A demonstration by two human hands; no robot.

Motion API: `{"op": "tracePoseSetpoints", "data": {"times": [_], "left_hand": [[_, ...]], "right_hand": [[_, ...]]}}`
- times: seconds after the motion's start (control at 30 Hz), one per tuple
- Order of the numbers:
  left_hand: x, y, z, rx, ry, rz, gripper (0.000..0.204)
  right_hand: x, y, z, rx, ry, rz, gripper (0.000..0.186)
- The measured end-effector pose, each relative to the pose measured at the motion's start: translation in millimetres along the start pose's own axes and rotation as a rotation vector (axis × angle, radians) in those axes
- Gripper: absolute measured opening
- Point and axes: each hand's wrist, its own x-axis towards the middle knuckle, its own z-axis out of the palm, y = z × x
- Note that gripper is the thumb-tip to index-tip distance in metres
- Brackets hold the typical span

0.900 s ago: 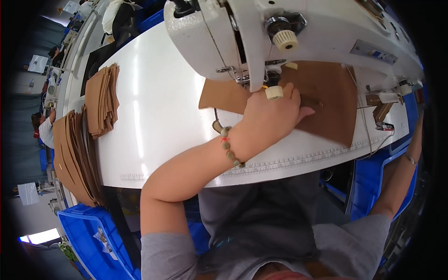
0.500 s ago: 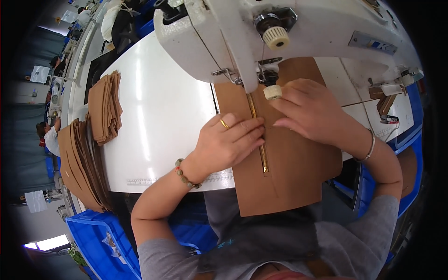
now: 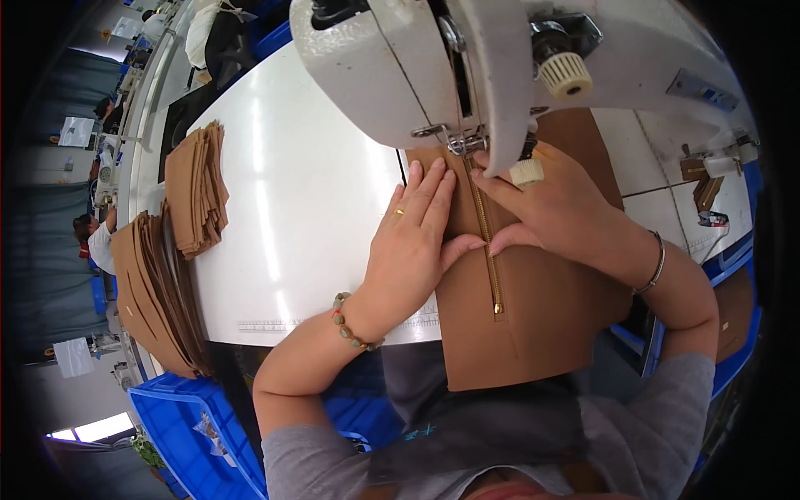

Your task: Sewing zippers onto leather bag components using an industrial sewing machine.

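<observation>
Under the white sewing machine's head (image 3: 371, 92) lies a brown panel (image 3: 521, 342) with a gold zipper (image 3: 495, 283) in a narrow slot; its lower end hangs over the table edge. My left hand (image 3: 404, 242) rests flat on the panel's left side, fingers stretched upward, thumb reaching toward the zipper. My right hand (image 3: 558, 208) lies on the right side, fingers apart and reaching under the needle area, thumb by the zipper. A cream knob (image 3: 527, 172) partly hides its fingertips. Both hands are open on the material.
Brown cut pieces are stacked in two piles (image 3: 193, 187) (image 3: 150, 292) at the table's (image 3: 283, 200) left. Blue bins (image 3: 171, 417) stand below. Small tan pieces (image 3: 700, 179) lie at the right. A person (image 3: 100, 246) is at another workstation, far left.
The panel has shifted toward me and turned, showing the zipper lengthwise. My right hand came in from the far right; my left hand moved back, then slid forward with fingers straightened.
</observation>
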Motion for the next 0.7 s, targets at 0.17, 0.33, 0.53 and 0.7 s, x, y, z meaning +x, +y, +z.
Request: {"op": "tracePoseSetpoints", "data": {"times": [0.17, 0.33, 0.53, 0.7], "left_hand": [[2, 6, 1, 0.046, -0.027, 0.032, 0.081], [6, 6, -6, 0.178, -0.055, 0.077, 0.079], [11, 5, -10, 0.189, -0.059, 0.113, 0.076], [13, 5, -12, 0.149, -0.077, 0.081, 0.077]], "right_hand": [[-1, 3, 0, -0.03, 0.032, -0.031, 0.072], [0, -1, -2, -0.011, -0.019, -0.005, 0.071], [0, -1, -1, -0.046, -0.005, -0.004, 0.075], [0, 0, 2, -0.058, -0.002, 0.001, 0.074]]}}
